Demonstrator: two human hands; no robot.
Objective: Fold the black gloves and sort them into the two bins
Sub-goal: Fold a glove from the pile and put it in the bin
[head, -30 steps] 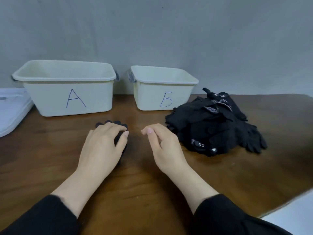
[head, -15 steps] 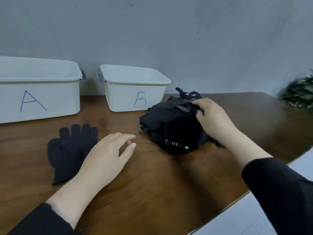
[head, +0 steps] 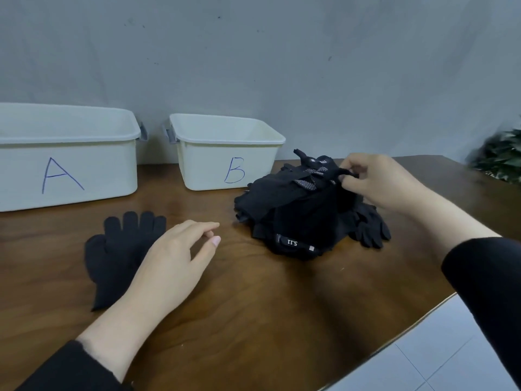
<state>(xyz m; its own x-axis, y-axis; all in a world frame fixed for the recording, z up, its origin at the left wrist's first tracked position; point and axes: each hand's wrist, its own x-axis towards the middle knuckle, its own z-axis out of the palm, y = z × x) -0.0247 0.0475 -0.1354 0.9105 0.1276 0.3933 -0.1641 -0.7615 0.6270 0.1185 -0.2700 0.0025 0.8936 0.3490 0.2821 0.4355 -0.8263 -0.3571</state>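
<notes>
Head view: pile of black gloves (head: 304, 210) sits on the worktop (head: 253, 320), right of centre, just in front-right of bin B (head: 225, 153). Your right hand (head: 377, 182) is on the pile's far-right top, thumb + fingertips pinched on a strip of black fabric at the crest. Pinched on one glove or two? Can't tell, all black on black.

One single glove (head: 118, 249) lies flat, apart from the pile, to the left, in front of bin A (head: 64, 153). Long axis runs near-to-far: cuff toward you, fingers pointing at bin A. Not folded yet.

Your left hand (head: 174, 263) rests beside that glove, just to its right, wrist overlapping the glove's right edge in view. Fingers relaxed, slightly curved, holding nothing. Hands well apart, one per glove spot.

Key relation: the pile is to your right and only the right hand reaches it; the flat glove is to the left, left hand nearer. Whatever comes off the pile has to travel left across the worktop to meet the flat glove, if it's a match, I judge.

Bins: A big, left; B smaller, right; side by side at the back against the grey wall (head: 282, 66). No gloves visible in either; the bottoms are hidden. Early in the task by the look.

Plant (head: 501, 159) far right edge, blurred. Pale floor tiles (head: 423, 362) lower right.
</notes>
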